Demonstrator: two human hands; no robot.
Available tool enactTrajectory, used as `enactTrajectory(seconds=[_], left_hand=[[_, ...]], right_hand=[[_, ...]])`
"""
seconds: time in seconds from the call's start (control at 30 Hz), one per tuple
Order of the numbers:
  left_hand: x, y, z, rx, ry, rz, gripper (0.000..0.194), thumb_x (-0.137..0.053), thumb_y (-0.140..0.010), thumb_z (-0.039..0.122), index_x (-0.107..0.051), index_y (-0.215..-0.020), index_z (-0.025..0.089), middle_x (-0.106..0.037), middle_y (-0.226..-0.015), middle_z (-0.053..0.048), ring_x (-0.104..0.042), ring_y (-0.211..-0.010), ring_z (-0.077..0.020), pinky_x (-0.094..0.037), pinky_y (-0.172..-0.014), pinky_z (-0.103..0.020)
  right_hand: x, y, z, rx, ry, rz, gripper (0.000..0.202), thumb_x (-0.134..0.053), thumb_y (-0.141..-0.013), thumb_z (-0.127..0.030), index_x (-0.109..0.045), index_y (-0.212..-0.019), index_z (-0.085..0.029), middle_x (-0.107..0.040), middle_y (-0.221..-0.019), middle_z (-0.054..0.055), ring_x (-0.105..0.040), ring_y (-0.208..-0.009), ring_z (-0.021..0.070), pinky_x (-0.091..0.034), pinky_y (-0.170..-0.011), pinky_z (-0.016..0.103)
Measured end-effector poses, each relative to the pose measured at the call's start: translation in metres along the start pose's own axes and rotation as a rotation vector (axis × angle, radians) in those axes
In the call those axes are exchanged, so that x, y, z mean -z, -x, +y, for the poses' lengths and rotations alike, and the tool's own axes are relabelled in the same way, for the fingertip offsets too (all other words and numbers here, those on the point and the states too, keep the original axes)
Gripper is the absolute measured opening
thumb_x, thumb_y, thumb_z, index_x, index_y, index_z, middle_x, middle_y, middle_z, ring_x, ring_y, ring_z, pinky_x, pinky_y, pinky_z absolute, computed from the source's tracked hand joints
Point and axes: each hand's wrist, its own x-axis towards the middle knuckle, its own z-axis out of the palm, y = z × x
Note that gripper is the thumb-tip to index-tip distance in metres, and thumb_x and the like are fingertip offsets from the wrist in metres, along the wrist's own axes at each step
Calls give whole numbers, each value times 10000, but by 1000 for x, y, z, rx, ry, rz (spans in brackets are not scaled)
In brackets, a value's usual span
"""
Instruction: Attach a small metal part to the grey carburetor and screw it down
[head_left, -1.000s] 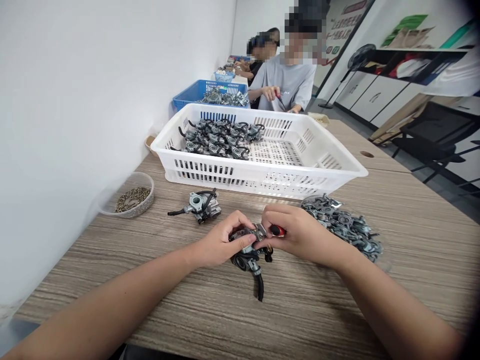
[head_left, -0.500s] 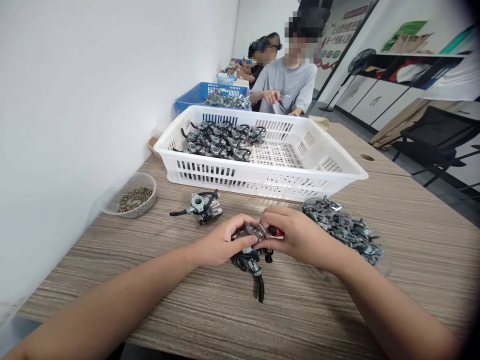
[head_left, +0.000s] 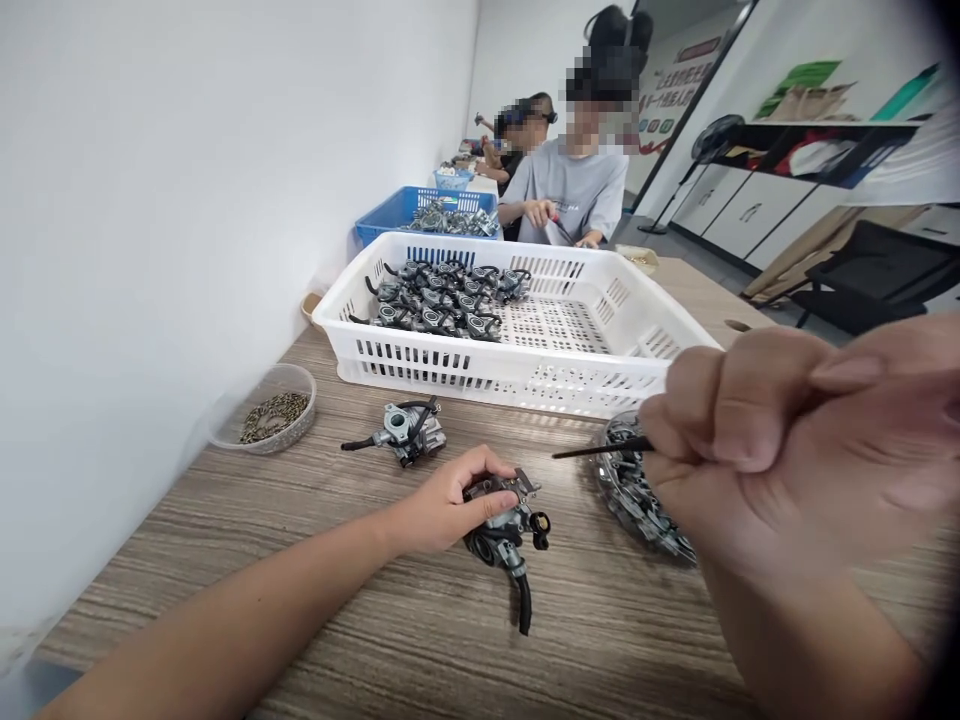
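Note:
My left hand (head_left: 457,500) is wrapped round a carburetor (head_left: 504,535) on the table, its thumb across the metal body. A black hose on that carburetor points toward me. Raised close to the camera at the right, my right hand (head_left: 780,440) is closed round a screwdriver (head_left: 600,450); the thin dark shaft points left and the handle is hidden in the fist. A second carburetor (head_left: 405,430) lies beyond my left hand, touched by neither hand. Partly behind my right hand stands a clear bowl of grey metal parts (head_left: 637,500).
A white basket (head_left: 495,370) with several carburetors stands across the table. At the left is a clear tub (head_left: 277,435) of small brass-coloured screws. Behind the basket are a blue crate (head_left: 371,225) and a person (head_left: 570,190) in a grey shirt holding a tool.
My right hand has come away from the carburetor, up and to the right toward the camera, with the screwdriver. My left hand still holds the carburetor. The view has tilted slightly.

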Motion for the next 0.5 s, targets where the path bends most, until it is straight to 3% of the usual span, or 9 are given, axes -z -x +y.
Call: enactTrajectory(seconds=[0.03, 0.1, 0.23, 0.37, 0.5], left_hand=[[0, 0, 0, -2, 18, 6, 360, -758, -990, 500, -625, -1173, 220, -694, -1279, -103, -649, -1241, -255, -489, -1133, -430], [-1, -1, 1, 0, 59, 14, 346, -770, -986, 483, -631, -1151, 212, -699, -1257, -104, -660, -1233, -249, -497, -1123, -411], [-1, -1, 2, 21, 100, 23, 352, -805, -962, 472, -663, -1138, 203, -717, -1226, -106, -680, -1200, -246, -514, -1091, -394], [-1, -1, 3, 41, 102, 22, 357, -816, -952, 484, -683, -1130, 205, -723, -1234, -111, -678, -1213, -254, -497, -1110, -409], [-1, -1, 2, 50, 107, 20, 362, -812, -953, 495, -682, -1124, 204, -719, -1236, -114, -672, -1215, -257, -495, -1109, -413]], right_hand=[[-8, 0, -1, -46, -132, 141, 460, -693, -1022, -618, -471, -770, -304, -330, -487, -93, -272, -348, 124, -339, -339, 293], [-20, 4, 4, -19, -274, 169, 451, -811, -963, -539, -500, -754, -287, -335, -470, -108, -261, -326, 100, -298, -298, 260], [-19, 19, 19, 10, -294, 133, 310, -799, -994, -357, -555, -814, -293, -401, -491, -95, -342, -345, 115, -316, -311, 260], [-11, 27, 18, -25, -313, 122, 256, -718, -1047, -348, -564, -849, -296, -393, -501, -88, -353, -348, 125, -332, -322, 273], [-18, 28, 20, 23, -305, 99, 229, -692, -1067, -346, -560, -886, -299, -372, -517, -98, -333, -349, 115, -340, -331, 263]])
